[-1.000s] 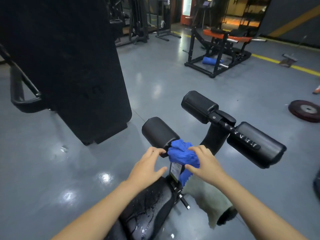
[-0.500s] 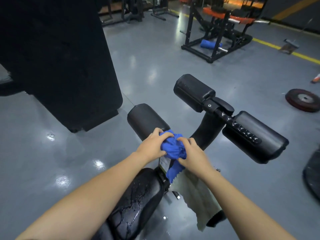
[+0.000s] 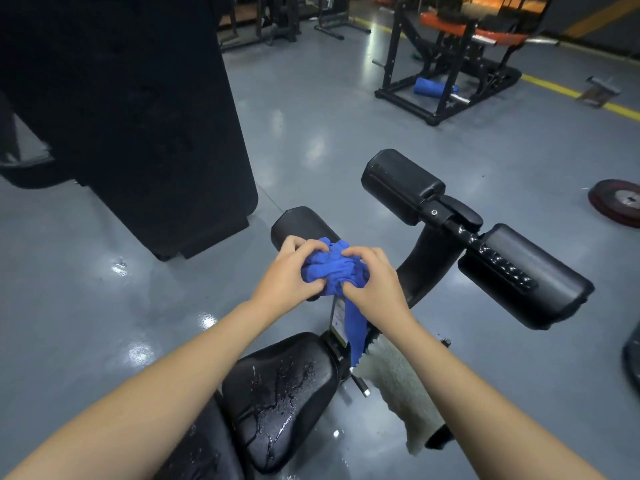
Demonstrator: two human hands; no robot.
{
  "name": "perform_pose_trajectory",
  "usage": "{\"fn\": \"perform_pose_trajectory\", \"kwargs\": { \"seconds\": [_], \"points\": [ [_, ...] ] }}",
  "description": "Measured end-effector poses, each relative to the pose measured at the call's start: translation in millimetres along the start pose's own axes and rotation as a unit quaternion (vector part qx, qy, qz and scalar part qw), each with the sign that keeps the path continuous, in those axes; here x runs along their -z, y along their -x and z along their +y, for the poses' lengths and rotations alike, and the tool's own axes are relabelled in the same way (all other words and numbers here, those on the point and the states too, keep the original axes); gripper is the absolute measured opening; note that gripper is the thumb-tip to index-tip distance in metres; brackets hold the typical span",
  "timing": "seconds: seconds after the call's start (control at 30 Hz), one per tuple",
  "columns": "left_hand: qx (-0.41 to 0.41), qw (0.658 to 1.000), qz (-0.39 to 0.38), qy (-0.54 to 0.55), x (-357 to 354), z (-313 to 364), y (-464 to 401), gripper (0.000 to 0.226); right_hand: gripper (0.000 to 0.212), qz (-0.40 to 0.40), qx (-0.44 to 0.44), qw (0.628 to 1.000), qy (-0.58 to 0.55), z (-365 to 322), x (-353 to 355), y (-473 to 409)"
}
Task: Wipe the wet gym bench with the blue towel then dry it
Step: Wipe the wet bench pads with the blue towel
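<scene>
The blue towel [image 3: 334, 268] is bunched into a ball above the bench's front end. My left hand [image 3: 289, 271] grips its left side and my right hand [image 3: 369, 282] grips its right side, fingers curled into the cloth. One blue tail [image 3: 355, 332] hangs down between my wrists. Below my forearms lies the black bench seat [image 3: 277, 386], streaked with water drops. A whitish towel [image 3: 398, 379] drapes off the right side of the bench frame.
Black foam leg rollers [image 3: 523, 275] stick out ahead and to the right, another [image 3: 301, 223] just beyond my left hand. A tall black machine [image 3: 138, 116] stands at left. A weight plate [image 3: 616, 202] lies on the grey floor at right; an orange bench rack [image 3: 450, 57] stands farther back.
Both hands have closed in on the blue towel and gathered it from a loose heap into a tight ball. The view has tilted down and forward over the bench.
</scene>
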State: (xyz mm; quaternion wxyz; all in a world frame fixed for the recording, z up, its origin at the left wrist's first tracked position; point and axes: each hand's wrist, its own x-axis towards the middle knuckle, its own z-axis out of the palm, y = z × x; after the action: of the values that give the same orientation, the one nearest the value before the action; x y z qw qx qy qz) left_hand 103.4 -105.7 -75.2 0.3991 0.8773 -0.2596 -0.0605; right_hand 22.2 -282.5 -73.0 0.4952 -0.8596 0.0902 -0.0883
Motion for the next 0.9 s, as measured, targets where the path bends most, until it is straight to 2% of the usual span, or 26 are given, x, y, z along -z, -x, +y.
{"fn": "perform_pose_trajectory", "kwargs": {
  "seconds": [0.27, 0.5, 0.7, 0.9],
  "points": [
    [0.021, 0.998, 0.051, -0.006, 78, -32, 67, 0.052, 0.047, -0.045, 0.064, 0.997, -0.017, -65, -65, 20],
    [0.041, 0.998, 0.049, -0.012, 110, -79, 137, 0.051, 0.046, -0.097, 0.064, 0.993, -0.015, -86, -132, 61],
    [0.058, 0.998, 0.012, 0.021, 94, -128, 191, 0.052, 0.05, -0.092, 0.039, 0.995, 0.01, -58, -190, 111],
    [0.081, 0.995, -0.041, 0.029, 37, -198, 242, 0.053, 0.054, -0.102, 0.011, 0.993, 0.053, 11, -248, 157]
  ]
}}
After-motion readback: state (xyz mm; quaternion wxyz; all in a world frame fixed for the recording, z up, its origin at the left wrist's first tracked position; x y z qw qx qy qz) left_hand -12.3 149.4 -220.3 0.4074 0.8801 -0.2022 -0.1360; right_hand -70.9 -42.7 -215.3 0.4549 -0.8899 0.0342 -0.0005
